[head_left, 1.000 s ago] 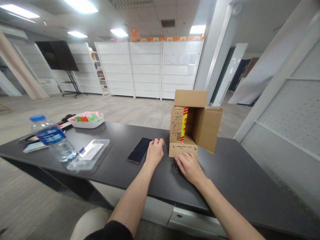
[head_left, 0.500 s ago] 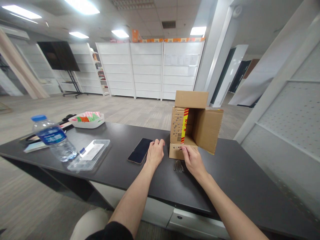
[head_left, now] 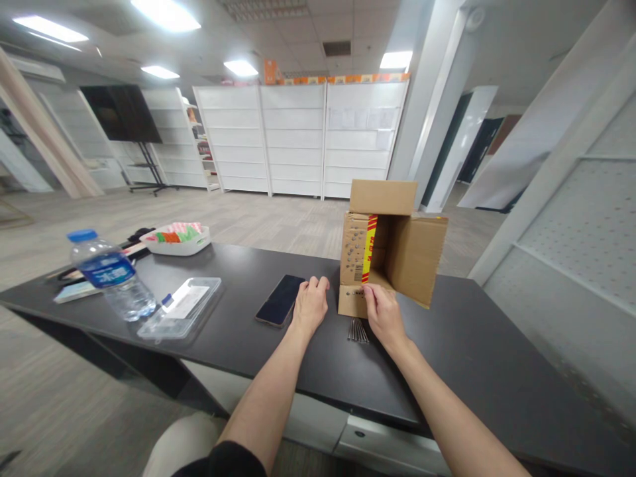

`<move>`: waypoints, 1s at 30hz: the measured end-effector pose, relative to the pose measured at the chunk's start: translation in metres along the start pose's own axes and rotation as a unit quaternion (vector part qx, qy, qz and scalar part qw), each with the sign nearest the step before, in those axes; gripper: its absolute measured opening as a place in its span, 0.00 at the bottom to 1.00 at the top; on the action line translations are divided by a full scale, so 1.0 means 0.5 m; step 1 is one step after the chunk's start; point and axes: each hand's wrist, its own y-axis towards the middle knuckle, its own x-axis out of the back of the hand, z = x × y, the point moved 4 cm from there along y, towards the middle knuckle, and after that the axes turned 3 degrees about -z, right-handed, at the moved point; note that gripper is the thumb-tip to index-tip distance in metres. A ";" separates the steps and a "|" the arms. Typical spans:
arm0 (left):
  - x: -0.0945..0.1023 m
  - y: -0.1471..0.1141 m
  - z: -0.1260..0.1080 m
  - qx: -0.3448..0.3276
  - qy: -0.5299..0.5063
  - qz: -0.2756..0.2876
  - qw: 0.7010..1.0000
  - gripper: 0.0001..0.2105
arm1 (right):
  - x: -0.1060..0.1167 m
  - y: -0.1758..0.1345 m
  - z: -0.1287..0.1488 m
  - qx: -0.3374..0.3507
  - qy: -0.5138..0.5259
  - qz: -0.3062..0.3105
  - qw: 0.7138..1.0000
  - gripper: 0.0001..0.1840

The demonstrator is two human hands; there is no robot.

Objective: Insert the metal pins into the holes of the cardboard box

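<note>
An open cardboard box point(head_left: 354, 245) stands on the dark table with flaps spread. Small metallic dots stud its left panel, and a few dark spots mark the low front flap point(head_left: 350, 306). Against this flap my right hand point(head_left: 383, 314) is closed in a pinch; whatever is between thumb and fingers is too small to name. Just below the flap lies a fanned bunch of thin metal screws or nails point(head_left: 358, 330). My left hand point(head_left: 311, 305) rests on the table left of the box, its fingers curled and the fingertips hidden. Beside it lies a dark smartphone point(head_left: 281, 300).
On the table's left are a clear plastic case point(head_left: 181, 308), a water bottle point(head_left: 112, 275) with a blue cap, and a white basket point(head_left: 186, 246) of colourful packets. A perforated partition point(head_left: 576, 225) stands at the right.
My right fingertips have shifted very slightly at the front flap, and the view has moved a little. My left hand stays where it was.
</note>
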 end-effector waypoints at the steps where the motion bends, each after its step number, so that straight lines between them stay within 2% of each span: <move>1: -0.001 0.000 0.000 -0.001 0.000 -0.001 1.000 0.12 | -0.001 0.000 -0.001 0.000 -0.001 0.002 1.000 0.20; 13: -0.006 -0.001 0.003 -0.006 -0.001 -0.008 1.000 0.12 | -0.010 -0.002 0.001 0.001 -0.030 0.027 0.999 0.22; 30: -0.001 0.000 0.000 -0.005 0.005 -0.004 1.000 0.12 | -0.018 -0.005 0.012 0.037 -0.086 0.066 0.993 0.12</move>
